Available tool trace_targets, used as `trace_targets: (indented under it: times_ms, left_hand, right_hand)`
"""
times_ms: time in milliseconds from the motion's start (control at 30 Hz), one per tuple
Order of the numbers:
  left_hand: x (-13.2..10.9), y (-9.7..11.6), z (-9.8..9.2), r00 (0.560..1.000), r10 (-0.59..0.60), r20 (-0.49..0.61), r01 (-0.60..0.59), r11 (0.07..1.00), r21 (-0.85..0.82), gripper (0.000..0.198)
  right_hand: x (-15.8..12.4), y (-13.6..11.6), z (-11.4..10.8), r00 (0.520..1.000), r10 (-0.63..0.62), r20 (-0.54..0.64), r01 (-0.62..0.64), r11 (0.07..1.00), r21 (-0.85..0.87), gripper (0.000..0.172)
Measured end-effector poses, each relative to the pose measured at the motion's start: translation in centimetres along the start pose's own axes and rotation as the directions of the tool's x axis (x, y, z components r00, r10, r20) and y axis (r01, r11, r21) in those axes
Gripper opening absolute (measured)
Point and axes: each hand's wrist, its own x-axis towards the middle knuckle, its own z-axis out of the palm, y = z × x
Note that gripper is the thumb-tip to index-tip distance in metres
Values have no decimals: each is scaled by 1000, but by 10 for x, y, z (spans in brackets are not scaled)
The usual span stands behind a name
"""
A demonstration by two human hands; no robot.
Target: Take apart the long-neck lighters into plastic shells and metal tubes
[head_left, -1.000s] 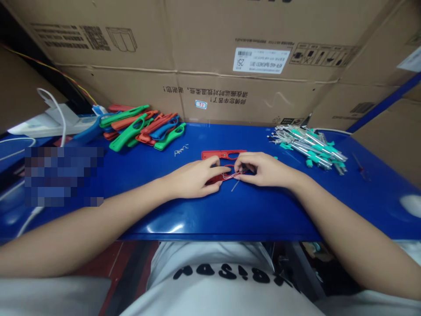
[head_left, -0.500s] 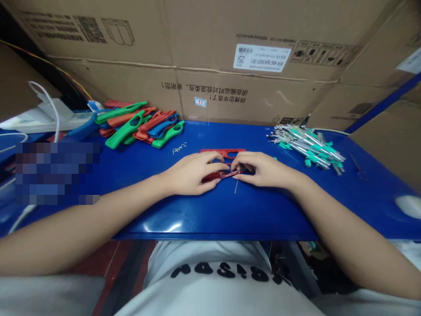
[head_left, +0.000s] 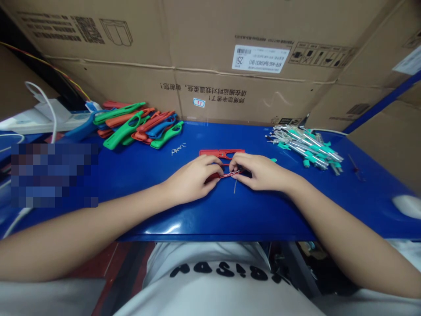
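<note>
My left hand rests on the blue table with its fingers closed round the left end of a red plastic lighter shell half. My right hand pinches at the shell's right end, where thin red and white wires run along it. The fingers cover most of this shell and whatever lies inside it. Just beyond my fingertips lies a second red shell half, with an oval opening at its right. A thin pale strip sticks out toward me below my right fingertips.
Green, orange and blue lighter shells are piled at the back left, near a white power strip. Silver tubes with teal parts and wires lie at the back right, near a screwdriver. Cardboard walls the back.
My left fingers have drawn in a little more tightly around the red shell half. My right hand keeps its pinch at the wires. The view has shifted slightly.
</note>
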Motion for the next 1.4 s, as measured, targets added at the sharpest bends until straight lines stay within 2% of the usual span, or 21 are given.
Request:
trace_targets:
  times_ms: [733,1200,1400]
  left_hand:
    - [-2,3,4,996,22,-83,-23,1000,-2,20]
    - [-2,2,1,1000,-2,-21,3,999,42,24]
    - [-2,4,0,1000,-12,-6,12,996,89,23]
  right_hand:
    - [0,-3,-1,1000,-18,19,19,999,-27,15]
    - [-1,-1,-5,1000,0,-23,-1,1000,-8,11]
    - [-1,0,-8,999,-38,-17,39,999,38,8]
